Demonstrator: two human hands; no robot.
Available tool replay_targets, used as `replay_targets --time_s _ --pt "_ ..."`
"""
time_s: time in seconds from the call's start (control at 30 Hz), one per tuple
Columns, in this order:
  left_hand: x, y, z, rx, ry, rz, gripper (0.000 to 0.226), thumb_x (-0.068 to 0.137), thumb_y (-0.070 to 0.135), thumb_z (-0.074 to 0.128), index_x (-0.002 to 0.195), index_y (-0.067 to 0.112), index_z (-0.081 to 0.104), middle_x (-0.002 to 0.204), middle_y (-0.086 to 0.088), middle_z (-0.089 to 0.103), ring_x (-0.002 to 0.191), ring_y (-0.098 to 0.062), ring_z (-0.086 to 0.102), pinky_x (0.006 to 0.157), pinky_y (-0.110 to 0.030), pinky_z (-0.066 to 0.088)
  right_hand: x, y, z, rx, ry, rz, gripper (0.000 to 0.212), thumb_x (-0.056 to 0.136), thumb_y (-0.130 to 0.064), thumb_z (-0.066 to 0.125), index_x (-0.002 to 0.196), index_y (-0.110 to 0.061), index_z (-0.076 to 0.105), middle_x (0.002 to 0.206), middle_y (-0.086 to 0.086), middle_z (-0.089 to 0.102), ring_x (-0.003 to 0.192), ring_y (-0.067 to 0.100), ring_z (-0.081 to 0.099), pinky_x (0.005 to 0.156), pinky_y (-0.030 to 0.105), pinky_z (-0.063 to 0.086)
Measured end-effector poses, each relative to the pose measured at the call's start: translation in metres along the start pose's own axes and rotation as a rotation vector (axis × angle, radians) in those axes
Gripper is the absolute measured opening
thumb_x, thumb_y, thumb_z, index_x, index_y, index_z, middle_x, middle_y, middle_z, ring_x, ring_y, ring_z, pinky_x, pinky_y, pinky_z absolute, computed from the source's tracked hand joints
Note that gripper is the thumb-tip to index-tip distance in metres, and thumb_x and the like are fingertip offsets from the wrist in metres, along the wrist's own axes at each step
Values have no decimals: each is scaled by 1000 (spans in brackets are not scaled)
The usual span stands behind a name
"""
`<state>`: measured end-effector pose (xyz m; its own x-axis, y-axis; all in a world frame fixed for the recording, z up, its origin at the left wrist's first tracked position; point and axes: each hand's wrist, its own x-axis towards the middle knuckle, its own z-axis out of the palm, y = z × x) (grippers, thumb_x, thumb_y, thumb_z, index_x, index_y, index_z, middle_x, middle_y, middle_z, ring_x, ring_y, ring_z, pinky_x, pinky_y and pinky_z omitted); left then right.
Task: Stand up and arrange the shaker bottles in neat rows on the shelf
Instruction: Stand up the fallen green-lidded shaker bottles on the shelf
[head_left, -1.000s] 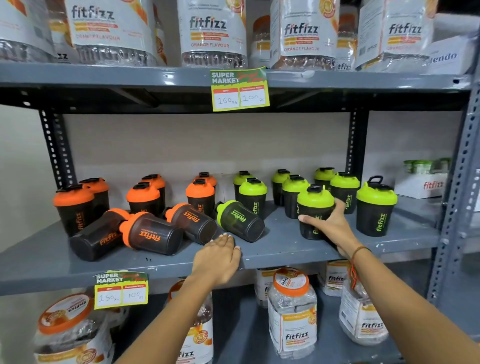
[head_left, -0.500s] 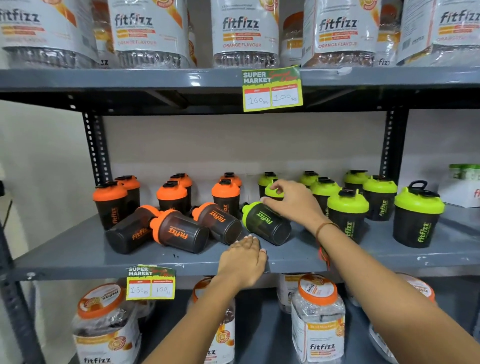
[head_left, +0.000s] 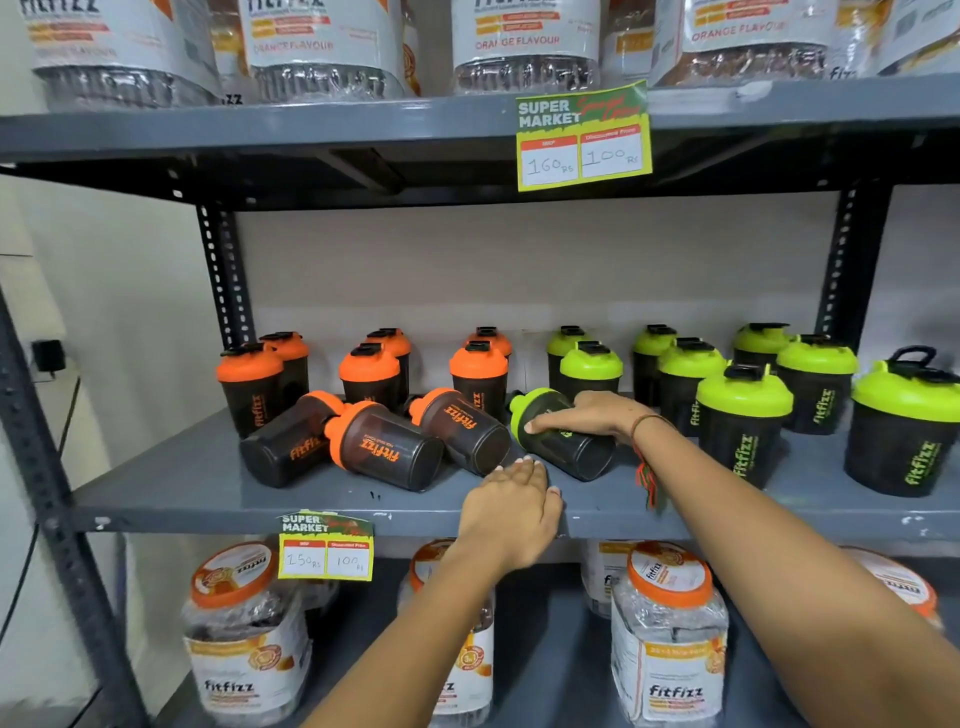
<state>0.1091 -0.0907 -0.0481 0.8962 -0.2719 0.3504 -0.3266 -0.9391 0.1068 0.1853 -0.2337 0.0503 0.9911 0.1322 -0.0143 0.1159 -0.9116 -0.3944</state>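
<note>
On the grey middle shelf (head_left: 208, 483), black shaker bottles stand in rows: orange-lidded ones (head_left: 369, 371) at the left, green-lidded ones (head_left: 743, 415) at the right. Three orange-lidded bottles (head_left: 384, 452) lie on their sides at the front. Beside them a green-lidded bottle (head_left: 576, 452) lies tipped over. My right hand (head_left: 587, 415) rests on top of that lying green bottle, fingers wrapped over it. My left hand (head_left: 511, 506) lies flat on the shelf's front edge, fingers apart, holding nothing, just short of the lying bottles.
Price tags hang on the upper shelf edge (head_left: 582, 137) and the middle shelf edge (head_left: 326, 548). Large fitfizz jars fill the top shelf (head_left: 524, 47) and the bottom shelf (head_left: 667, 639). Black perforated uprights (head_left: 221, 275) flank the bay. A larger green-lidded shaker (head_left: 904, 431) stands far right.
My right hand left the upright green-lidded bottle, moved left and came down onto the lying green bottle. My left hand stayed at the shelf edge. The view shifted left.
</note>
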Motion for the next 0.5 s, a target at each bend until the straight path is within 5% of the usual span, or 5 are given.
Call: replay_targets --time_s 0.2,0.37,0.5 --pt "0 -1 0 9 7 7 57 100 40 21 147 10 35 156 -10 34 145 -20 30 117 -32 20 -11 11 0 203 187 -61 72 58 -82 65 85 -15 72 90 4 74 88 22 68 71 33 50" --pt "-3 1 -3 11 1 1 57 101 40 20 148 12 33 157 -7 33 145 -19 29 117 -33 21 -21 30 -2 674 488 -125 65 57 -74 74 100 -25 71 99 -4 74 93 15 70 86 36 57" --pt "-4 3 -5 14 -3 -4 57 101 41 20 149 13 32 157 -6 32 145 -18 29 117 -32 22 -31 51 10 1008 511 -194 62 62 -53 86 113 -22 68 109 -5 76 100 8 71 85 28 56"
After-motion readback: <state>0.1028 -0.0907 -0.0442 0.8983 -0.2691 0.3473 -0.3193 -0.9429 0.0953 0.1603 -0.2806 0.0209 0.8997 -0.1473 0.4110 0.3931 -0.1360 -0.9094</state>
